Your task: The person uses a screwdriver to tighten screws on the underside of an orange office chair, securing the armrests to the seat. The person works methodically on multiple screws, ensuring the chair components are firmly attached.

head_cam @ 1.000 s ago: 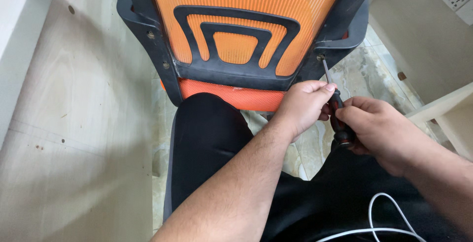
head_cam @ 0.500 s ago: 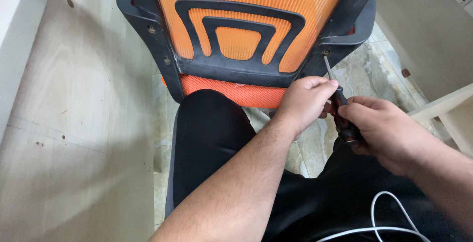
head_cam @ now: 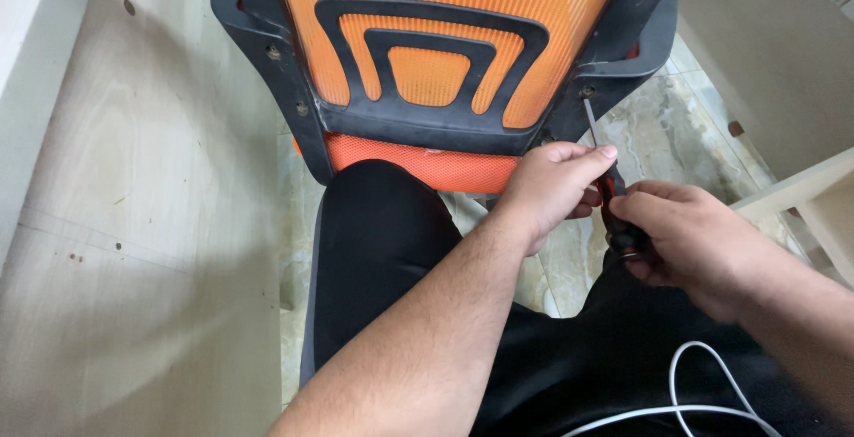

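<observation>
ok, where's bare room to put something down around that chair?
Free: the plywood panel left of the chair back, bare to the white edge at far left. Partly free: the marble floor between chair and white board. Crowded: left hand, right hand and screwdriver at the chair's right edge.

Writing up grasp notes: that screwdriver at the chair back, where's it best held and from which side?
Grip the screwdriver by its thick red-and-black handle, coming from below, on the person's side. Its thin shaft slants up to a screw in the chair frame's right edge, so the handle is the free, fat end. The right hand wraps it there; the left hand pinches near the shaft's base, steadying it.
</observation>
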